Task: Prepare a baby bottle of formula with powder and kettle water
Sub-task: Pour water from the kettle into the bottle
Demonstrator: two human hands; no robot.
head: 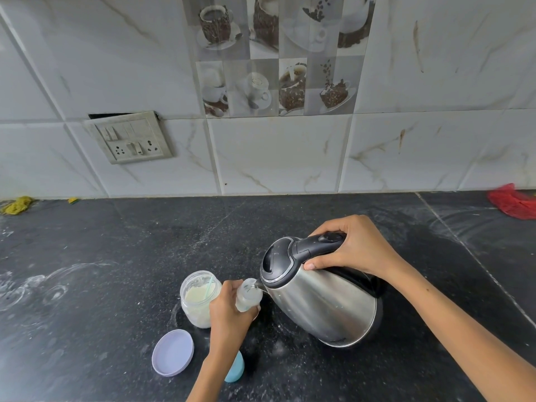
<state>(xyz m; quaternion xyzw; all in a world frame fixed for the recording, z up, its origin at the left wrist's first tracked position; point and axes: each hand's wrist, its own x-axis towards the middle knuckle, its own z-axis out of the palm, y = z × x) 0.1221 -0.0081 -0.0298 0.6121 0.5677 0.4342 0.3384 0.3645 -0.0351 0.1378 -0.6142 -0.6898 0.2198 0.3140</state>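
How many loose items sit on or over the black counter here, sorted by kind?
Kettle: 1
Baby bottle: 1
Powder jar: 1
Jar lid: 1
Blue cap: 1
Cloths or rags: 2, yellow and red
Total: 7

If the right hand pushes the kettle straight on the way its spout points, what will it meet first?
The baby bottle, most likely. The right hand tilts the kettle so its spout is already at the bottle's open mouth, and the left hand grips that bottle. Beyond it stands the powder jar.
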